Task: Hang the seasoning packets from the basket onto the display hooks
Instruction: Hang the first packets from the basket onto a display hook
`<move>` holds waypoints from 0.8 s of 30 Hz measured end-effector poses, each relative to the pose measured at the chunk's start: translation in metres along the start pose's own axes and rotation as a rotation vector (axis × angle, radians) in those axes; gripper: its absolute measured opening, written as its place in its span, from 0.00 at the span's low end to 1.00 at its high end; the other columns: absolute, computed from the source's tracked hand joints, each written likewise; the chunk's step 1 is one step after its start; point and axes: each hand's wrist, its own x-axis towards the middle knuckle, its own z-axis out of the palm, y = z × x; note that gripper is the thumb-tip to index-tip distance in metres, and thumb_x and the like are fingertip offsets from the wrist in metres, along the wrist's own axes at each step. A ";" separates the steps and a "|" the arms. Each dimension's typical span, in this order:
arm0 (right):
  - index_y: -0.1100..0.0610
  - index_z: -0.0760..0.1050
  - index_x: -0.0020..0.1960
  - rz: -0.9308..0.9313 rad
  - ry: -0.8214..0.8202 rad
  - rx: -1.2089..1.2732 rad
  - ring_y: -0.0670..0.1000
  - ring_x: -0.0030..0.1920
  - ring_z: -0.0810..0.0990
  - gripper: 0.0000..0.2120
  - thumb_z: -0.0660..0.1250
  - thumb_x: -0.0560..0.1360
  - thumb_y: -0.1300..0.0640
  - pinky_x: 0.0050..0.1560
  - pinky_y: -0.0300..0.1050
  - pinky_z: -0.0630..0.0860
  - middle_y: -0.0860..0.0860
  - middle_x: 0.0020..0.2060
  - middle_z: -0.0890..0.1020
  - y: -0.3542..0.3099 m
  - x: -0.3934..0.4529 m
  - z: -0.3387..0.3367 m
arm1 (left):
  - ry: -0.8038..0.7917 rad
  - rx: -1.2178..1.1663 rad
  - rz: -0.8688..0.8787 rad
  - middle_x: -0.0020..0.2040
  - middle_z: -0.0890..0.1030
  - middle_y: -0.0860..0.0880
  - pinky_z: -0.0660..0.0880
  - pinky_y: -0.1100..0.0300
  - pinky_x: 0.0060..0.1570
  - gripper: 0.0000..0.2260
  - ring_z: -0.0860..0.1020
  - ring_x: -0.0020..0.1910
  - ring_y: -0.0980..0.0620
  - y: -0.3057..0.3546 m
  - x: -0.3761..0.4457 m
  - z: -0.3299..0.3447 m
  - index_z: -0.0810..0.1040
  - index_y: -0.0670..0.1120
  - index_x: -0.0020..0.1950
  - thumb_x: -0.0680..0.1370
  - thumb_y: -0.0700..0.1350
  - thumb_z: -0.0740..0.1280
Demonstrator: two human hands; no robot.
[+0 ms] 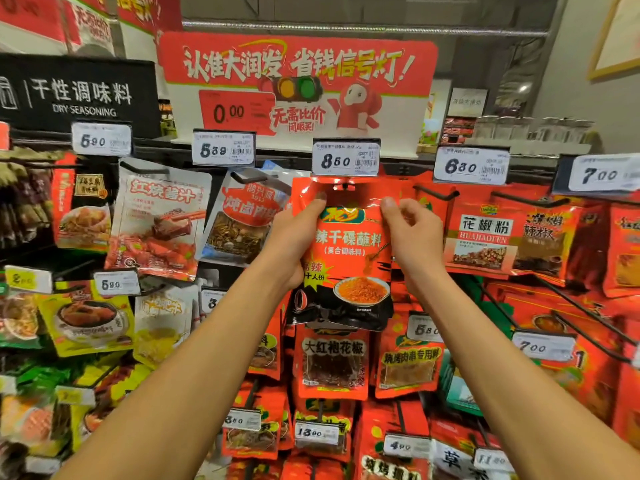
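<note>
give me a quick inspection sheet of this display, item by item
surface: hook wall crowded with hanging packets
job's things: red seasoning packet held up at the hook tip under the 8.50 price tag; whether its hole is on the hook cannot be told; basket not in view
clutter: nothing seen
grips: left hand and right hand each pinch a top corner of the packet
cables: nothing seen
surroundings: red promo sign above, black dry seasoning sign at left

A black sign (78, 90) reads "DRY SEASONING"; price tags show 8.50 (345, 158) and 6.30 (471, 165); a red packet (479, 237) reads "HUAJIAOFEN".
</note>
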 end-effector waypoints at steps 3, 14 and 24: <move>0.50 0.73 0.32 0.021 0.031 -0.039 0.48 0.32 0.73 0.19 0.63 0.72 0.36 0.37 0.52 0.71 0.44 0.27 0.76 -0.002 0.001 0.001 | -0.013 -0.009 -0.030 0.38 0.87 0.45 0.81 0.53 0.30 0.10 0.86 0.35 0.47 0.003 0.000 0.001 0.80 0.46 0.55 0.79 0.51 0.70; 0.48 0.65 0.69 0.284 -0.309 0.002 0.38 0.51 0.82 0.31 0.76 0.72 0.45 0.46 0.35 0.78 0.45 0.56 0.80 0.020 -0.043 -0.023 | -0.094 0.455 0.167 0.53 0.84 0.56 0.78 0.55 0.49 0.18 0.83 0.52 0.56 -0.016 -0.032 -0.057 0.75 0.60 0.58 0.72 0.55 0.77; 0.56 0.76 0.62 0.174 -0.189 -0.370 0.57 0.57 0.80 0.17 0.72 0.76 0.50 0.54 0.47 0.72 0.51 0.54 0.83 0.030 -0.010 0.017 | -0.068 0.560 0.120 0.48 0.85 0.52 0.76 0.59 0.44 0.11 0.83 0.47 0.52 -0.034 0.019 -0.030 0.80 0.50 0.53 0.74 0.41 0.76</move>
